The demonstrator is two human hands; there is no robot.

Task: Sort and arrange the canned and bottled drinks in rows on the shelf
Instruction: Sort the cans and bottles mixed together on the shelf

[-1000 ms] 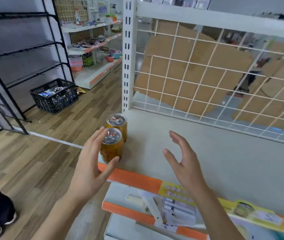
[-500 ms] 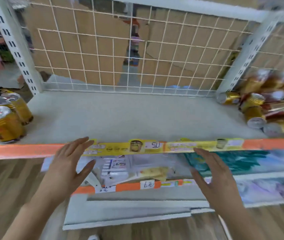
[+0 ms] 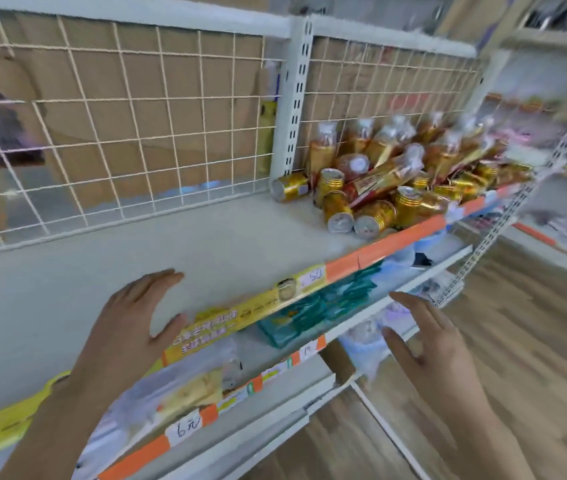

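Head view: left grip (image 3: 136, 317), right grip (image 3: 425, 344) wide (empty); can pile (image 3: 379, 192) well apart, shelf (image 3: 205, 237) right end

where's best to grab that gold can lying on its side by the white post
Round its curved body, from above and the front. The gold can lies on its side, one end facing left, with bare shelf in front and the pile only on its right.

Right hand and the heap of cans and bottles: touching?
Apart. In the head view the right hand hangs open in front of the shelf, with bare shelf edge between it and the heap of cans and bottles.
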